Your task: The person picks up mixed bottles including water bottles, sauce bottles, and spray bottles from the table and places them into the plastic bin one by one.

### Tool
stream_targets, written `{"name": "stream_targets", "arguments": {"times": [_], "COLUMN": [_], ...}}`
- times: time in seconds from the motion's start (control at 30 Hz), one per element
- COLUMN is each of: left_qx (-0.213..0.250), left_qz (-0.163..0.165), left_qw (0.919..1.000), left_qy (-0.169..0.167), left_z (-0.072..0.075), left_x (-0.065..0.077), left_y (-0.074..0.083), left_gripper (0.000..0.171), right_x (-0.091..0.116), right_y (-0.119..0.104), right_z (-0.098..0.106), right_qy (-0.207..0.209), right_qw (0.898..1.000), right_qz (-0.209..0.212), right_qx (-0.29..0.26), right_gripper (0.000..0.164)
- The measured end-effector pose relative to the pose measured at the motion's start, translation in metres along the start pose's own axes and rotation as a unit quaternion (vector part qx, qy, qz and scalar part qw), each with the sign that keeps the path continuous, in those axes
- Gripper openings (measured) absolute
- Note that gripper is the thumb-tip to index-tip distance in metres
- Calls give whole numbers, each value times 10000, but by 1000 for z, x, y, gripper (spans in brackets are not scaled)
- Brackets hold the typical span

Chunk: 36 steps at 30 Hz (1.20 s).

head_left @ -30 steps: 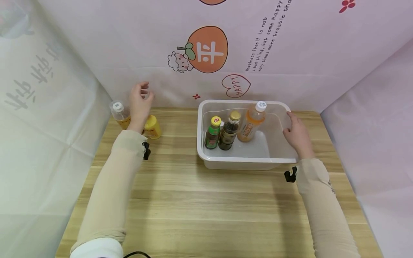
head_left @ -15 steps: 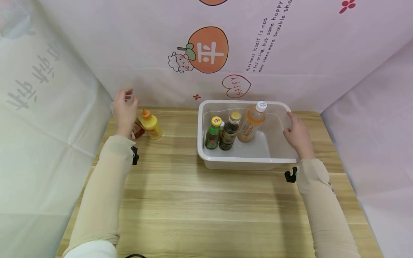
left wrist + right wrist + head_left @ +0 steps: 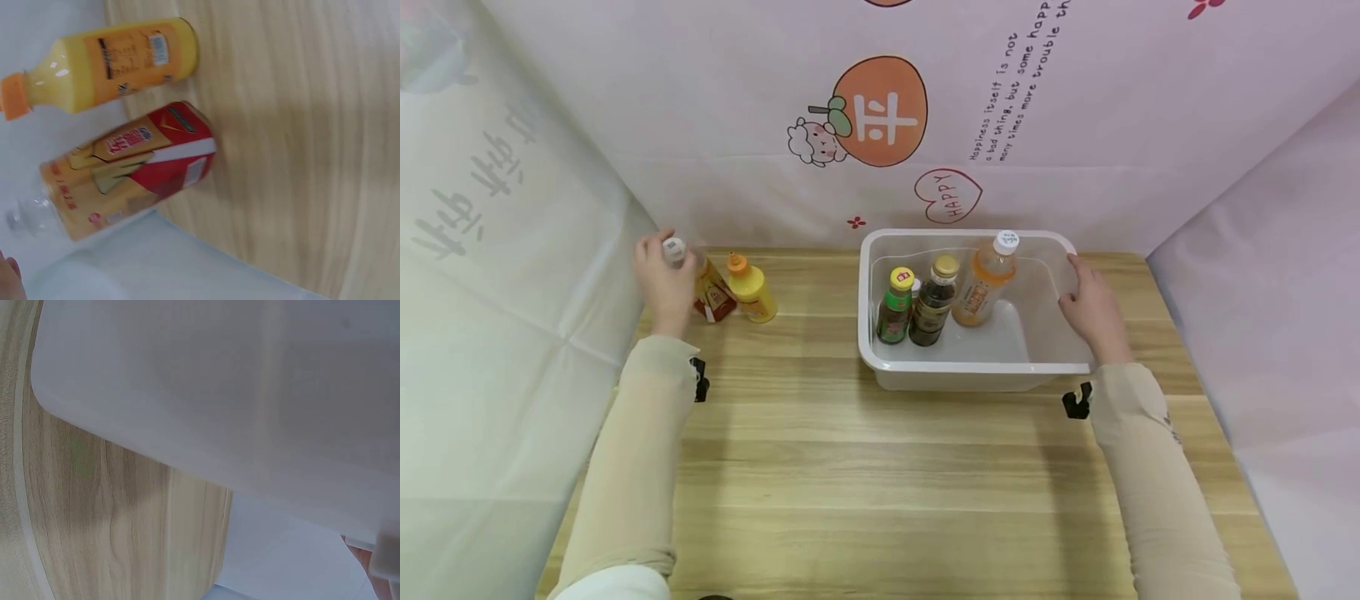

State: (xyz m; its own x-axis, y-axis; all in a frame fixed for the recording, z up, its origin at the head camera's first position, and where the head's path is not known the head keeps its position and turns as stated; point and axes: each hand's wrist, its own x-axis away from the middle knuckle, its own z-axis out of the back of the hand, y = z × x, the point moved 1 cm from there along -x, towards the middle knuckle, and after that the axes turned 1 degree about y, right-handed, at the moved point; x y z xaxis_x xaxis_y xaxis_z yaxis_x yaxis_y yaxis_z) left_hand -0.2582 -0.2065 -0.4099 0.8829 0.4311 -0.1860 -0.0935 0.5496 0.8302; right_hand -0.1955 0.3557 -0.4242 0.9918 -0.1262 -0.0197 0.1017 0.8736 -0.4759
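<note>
My left hand (image 3: 664,282) is at the top of a drink bottle (image 3: 128,172) with a red and tan label, standing at the table's far left. Its white cap shows between thumb and fingers in the head view; in the left wrist view a fingertip sits a little apart from the blurred bottle top. Just right of it stands a yellow squeeze bottle (image 3: 752,293) with an orange nozzle. My right hand (image 3: 1093,310) grips the right rim of a white plastic bin (image 3: 955,367); in the right wrist view, the bin's wall (image 3: 187,381) fills most of the picture.
Inside the bin stand a green-labelled bottle with a yellow cap (image 3: 895,307), a dark sauce bottle (image 3: 932,302) and an orange drink bottle (image 3: 985,282). Printed cloth (image 3: 737,117) walls the wooden table (image 3: 865,483) at the back and both sides.
My left hand has moved left and down from above the yellow squeeze bottle to the top of the drink bottle. The right hand and bin have stayed in place.
</note>
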Motion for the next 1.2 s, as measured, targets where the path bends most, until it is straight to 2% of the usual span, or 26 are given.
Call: {"name": "stream_targets", "arguments": {"times": [0.1, 0.33, 0.73, 0.93, 1.2], "left_qx": [-87, -214, -170, -268, -278], "left_qz": [103, 106, 919, 763, 653], "left_qw": [9999, 9996, 9945, 9945, 9956], "left_qy": [-34, -121, -474, -672, -609], "left_z": [2, 3, 5, 7, 4], "left_x": [0, -3, -7, -6, -6], "left_y": [-6, -13, -18, -18, -22], "left_gripper": [49, 54, 67, 72, 70], "right_x": [0, 0, 0, 0, 0], "right_y": [0, 0, 0, -1, -1], "right_z": [0, 0, 0, 1, 1], "right_qy": [9, 0, 118, 113, 127], "right_qw": [10000, 10000, 9999, 9998, 9999], "right_qz": [15, -14, 84, 107, 93], "right_qx": [26, 22, 93, 86, 58], "right_gripper": [69, 69, 68, 68, 68]}}
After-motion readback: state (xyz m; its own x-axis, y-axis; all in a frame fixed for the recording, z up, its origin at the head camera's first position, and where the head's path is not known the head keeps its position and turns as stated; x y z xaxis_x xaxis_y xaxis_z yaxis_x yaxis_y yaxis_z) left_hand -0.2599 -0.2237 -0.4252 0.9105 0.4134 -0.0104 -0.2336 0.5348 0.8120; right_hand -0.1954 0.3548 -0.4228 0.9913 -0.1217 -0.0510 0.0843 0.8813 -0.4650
